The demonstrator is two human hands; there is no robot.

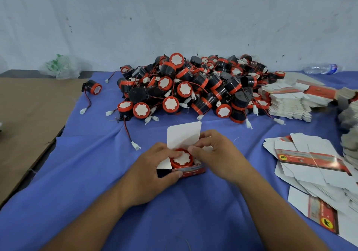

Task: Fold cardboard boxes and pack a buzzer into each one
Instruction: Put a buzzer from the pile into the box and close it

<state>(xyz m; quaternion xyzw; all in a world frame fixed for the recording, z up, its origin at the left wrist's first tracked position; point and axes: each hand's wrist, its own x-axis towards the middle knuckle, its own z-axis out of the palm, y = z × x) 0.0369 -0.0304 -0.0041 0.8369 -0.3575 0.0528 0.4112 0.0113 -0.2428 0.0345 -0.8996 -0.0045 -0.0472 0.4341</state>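
A small red-and-white cardboard box stands on the blue cloth near the middle, its white top lid standing open. Inside it sits a buzzer with an orange rim and a white face pointing up. My left hand grips the box's left side, thumb on the front and fingertips on the buzzer. My right hand holds the box's right side, its fingers curled over a side flap by the lid.
A big pile of black-and-orange buzzers with wires lies behind the box. Flat unfolded boxes are strewn at the right, with a stack farther back. One stray buzzer sits far left; brown cardboard covers the left side.
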